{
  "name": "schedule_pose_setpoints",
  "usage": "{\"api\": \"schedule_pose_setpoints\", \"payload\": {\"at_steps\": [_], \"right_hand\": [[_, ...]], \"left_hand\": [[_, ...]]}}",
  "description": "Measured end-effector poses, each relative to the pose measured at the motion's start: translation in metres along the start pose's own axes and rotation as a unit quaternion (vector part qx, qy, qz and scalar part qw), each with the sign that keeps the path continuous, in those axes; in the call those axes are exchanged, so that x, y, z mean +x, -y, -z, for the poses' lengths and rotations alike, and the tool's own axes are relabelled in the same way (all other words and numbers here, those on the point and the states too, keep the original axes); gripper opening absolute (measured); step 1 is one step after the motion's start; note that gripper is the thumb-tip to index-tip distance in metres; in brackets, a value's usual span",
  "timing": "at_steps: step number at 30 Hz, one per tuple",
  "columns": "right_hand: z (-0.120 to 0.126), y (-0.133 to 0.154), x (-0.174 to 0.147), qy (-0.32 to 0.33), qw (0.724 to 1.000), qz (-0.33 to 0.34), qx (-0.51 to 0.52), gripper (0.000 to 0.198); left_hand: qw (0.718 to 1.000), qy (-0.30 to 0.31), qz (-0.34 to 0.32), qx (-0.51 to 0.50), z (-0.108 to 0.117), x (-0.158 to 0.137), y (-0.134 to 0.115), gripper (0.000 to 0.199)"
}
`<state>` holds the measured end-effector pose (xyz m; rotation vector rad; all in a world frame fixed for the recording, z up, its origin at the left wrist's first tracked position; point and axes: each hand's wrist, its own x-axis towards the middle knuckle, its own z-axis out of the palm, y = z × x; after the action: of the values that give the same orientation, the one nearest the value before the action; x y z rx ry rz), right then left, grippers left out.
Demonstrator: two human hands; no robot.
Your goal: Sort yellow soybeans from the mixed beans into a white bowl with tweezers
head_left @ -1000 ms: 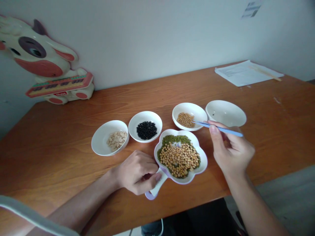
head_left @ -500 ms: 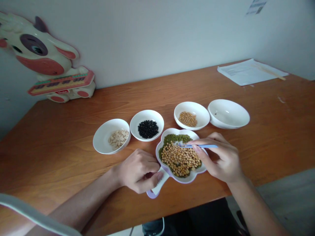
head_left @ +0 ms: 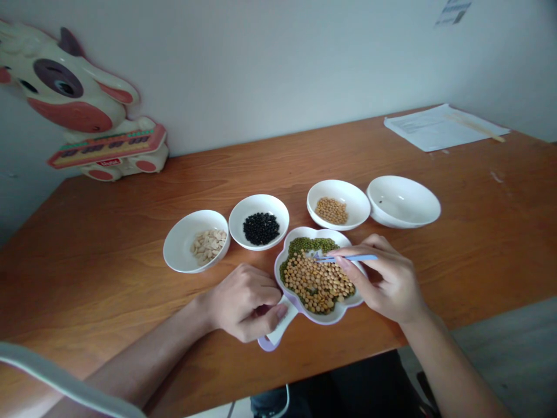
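My left hand [head_left: 249,302] is closed around the white and purple handle of a flower-shaped dish [head_left: 334,318] near the table's front edge. Yellow soybeans [head_left: 318,281] cover most of its inside, with green mung beans [head_left: 312,244] along the far and left edges. Over the dish's right side, my right hand [head_left: 387,281] pinches a slim blue tool [head_left: 353,257] between thumb and fingers. Its tip points left and rests among the beans; whether it is tweezers or a small fork is too small to tell.
Behind the dish stand white bowls: one with pale flat seeds [head_left: 208,246], one with black beans [head_left: 261,228], one with soybeans [head_left: 331,211], and a bowl [head_left: 404,202] with a dark speck. A cow toy keyboard [head_left: 104,136] stands back left, papers [head_left: 439,128] back right.
The blue tool and my right hand have shifted slightly left over the dish. My left hand keeps its hold on the handle, and the bowls stay as they were.
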<state>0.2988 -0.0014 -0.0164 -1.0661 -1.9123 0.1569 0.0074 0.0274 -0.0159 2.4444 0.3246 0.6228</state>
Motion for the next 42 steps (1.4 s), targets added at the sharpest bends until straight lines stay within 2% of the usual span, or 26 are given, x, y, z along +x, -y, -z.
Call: {"api": "schedule_pose_setpoints", "payload": {"at_steps": [5,9,14,17,21,27,31,42], "right_hand": [[0.001,0.002,-0.001,-0.010,1.000,0.015,-0.009,0.026],[0.002,0.004,-0.001,-0.075,0.996,0.033,-0.039,0.035],[0.000,-0.005,0.000,-0.211,0.968,-0.030,-0.134,0.039],[-0.001,-0.010,0.000,-0.236,0.961,-0.066,-0.131,0.038],[-0.002,-0.006,-0.002,-0.197,0.975,-0.046,-0.097,0.039],[-0.005,0.006,-0.001,-0.071,0.997,-0.011,-0.008,0.036],[-0.008,0.006,0.003,-0.023,0.999,-0.036,0.018,0.028],[-0.009,0.002,0.006,0.033,0.993,-0.102,0.051,0.019]], "left_hand": [[1.000,0.001,0.002,0.001,0.000,0.000,0.000,0.035],[1.000,0.000,0.002,0.000,0.000,0.001,-0.001,0.035],[1.000,0.005,0.004,0.001,0.000,0.000,0.000,0.036],[1.000,0.006,0.003,0.004,0.000,-0.001,0.000,0.035],[1.000,0.009,0.004,0.005,0.000,0.000,0.000,0.035],[1.000,-0.002,0.000,-0.001,-0.001,0.000,0.000,0.035],[1.000,-0.001,0.005,-0.002,-0.001,0.000,0.000,0.035],[1.000,0.002,0.005,0.000,-0.001,-0.001,0.000,0.036]]}}
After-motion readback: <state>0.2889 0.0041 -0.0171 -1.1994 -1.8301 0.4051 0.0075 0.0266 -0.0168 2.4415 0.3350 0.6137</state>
